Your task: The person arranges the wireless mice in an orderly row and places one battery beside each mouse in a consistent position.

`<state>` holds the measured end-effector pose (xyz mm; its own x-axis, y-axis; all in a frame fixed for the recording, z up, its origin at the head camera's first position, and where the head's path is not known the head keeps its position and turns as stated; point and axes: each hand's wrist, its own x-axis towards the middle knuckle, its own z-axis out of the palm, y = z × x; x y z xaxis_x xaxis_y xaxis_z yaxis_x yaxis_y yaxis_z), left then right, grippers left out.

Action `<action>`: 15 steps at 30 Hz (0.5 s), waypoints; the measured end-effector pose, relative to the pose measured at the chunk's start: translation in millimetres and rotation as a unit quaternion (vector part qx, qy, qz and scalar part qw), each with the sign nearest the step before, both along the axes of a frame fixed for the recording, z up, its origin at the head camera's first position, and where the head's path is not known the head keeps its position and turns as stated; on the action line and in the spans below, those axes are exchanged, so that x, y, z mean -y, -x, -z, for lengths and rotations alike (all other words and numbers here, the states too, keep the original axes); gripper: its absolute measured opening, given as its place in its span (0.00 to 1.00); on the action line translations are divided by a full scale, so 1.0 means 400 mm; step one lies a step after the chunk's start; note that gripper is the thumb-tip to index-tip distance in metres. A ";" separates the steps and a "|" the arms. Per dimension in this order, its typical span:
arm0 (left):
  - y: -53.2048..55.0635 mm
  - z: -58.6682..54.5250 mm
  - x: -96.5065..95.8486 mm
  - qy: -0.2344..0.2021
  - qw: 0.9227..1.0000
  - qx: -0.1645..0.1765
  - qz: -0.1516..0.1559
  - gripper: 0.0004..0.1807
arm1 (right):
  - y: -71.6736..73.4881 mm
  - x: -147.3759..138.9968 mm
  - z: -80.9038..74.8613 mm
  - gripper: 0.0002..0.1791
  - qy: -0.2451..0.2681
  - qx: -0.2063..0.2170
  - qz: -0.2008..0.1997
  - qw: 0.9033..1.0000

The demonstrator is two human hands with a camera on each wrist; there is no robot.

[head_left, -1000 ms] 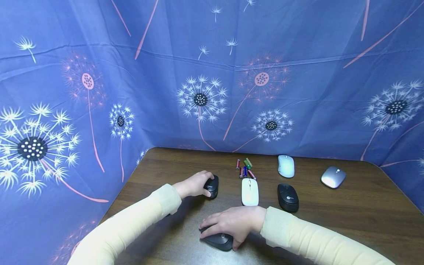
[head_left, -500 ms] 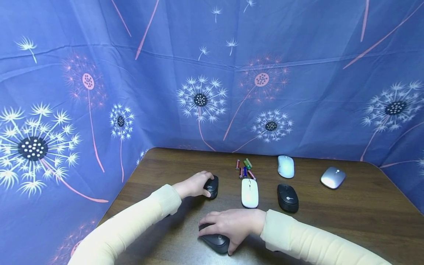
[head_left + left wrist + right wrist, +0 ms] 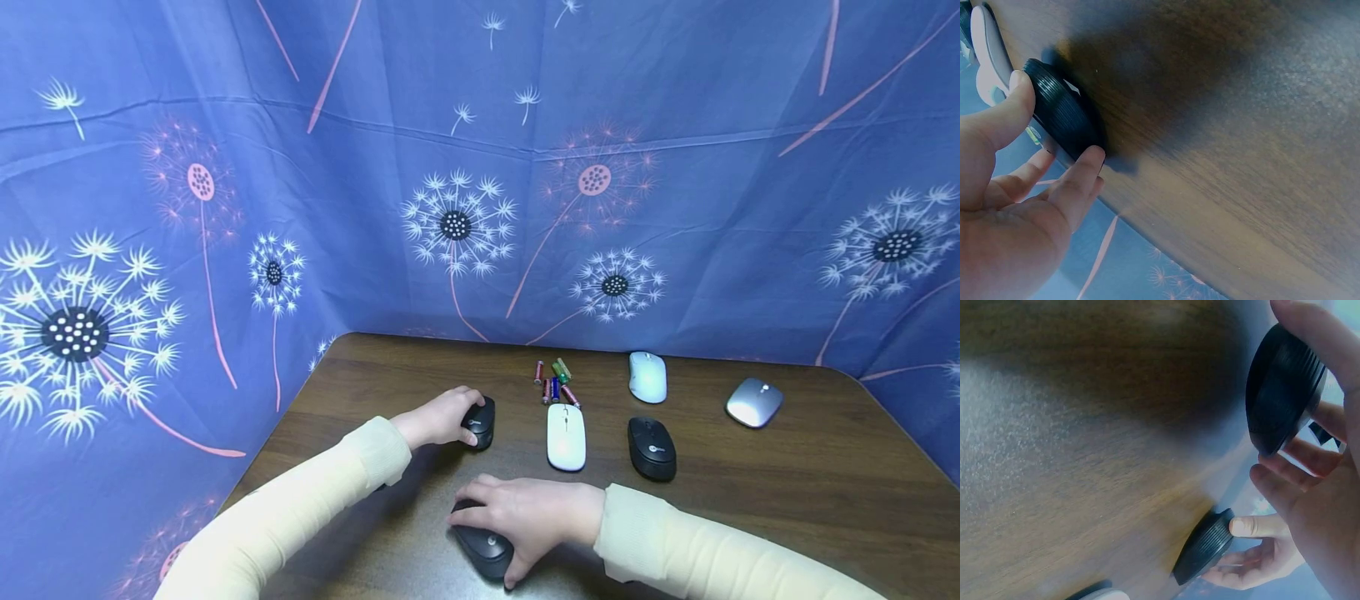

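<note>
blue cloth (image 3: pixel 690 92) hung behind a brown table (image 3: pixel 840 467)

the cloth is creased and printed with white and pink dandelions (image 3: pixel 455 225). the table, wood-grained and round-cornered, is crossed from the near side by a left sleeve (image 3: pixel 300 508) and a right sleeve (image 3: pixel 705 550), both cream. by the right hand (image 3: pixel 525 517), the nearer black mouse (image 3: pixel 487 552) is gripped between thumb and fingers, close to the table's near side. by the left hand (image 3: pixel 442 417), the farther black mouse (image 3: pixel 483 423) is grasped likewise, left of the white mouse (image 3: pixel 566 437). whether either is set flat on the wood cannot quite be told, the undersides being hidden. to the right of the white mouse, a third black mouse (image 3: pixel 652 450) is placed, with a pale mouse (image 3: pixel 647 377) behind it and a silver mouse (image 3: pixel 755 402) farther right. just beyond the white mouse, small batteries (image 3: pixel 555 388) in red, blue and green are clustered.
</note>
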<state>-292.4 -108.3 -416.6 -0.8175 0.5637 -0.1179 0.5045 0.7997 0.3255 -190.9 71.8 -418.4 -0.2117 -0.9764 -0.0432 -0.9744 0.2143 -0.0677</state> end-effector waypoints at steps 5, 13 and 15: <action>0.003 0.004 0.001 0.005 1.000 0.002 -0.002 0.33 | -0.001 -0.002 -0.003 0.50 0.009 0.015 0.016 1.000; 0.004 0.004 0.001 0.010 1.000 0.006 -0.002 0.33 | -0.006 -0.008 0.005 0.48 0.040 0.038 0.063 0.996; 0.006 0.005 0.002 0.010 1.000 0.004 -0.002 0.33 | -0.008 -0.008 0.007 0.49 0.050 0.045 0.078 0.995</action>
<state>-294.6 -108.9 -418.7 -0.8187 0.5580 -0.1357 0.4988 0.8081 0.3133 -187.9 75.0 -421.3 -0.3609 -0.9322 0.0269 -0.9188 0.3505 -0.1815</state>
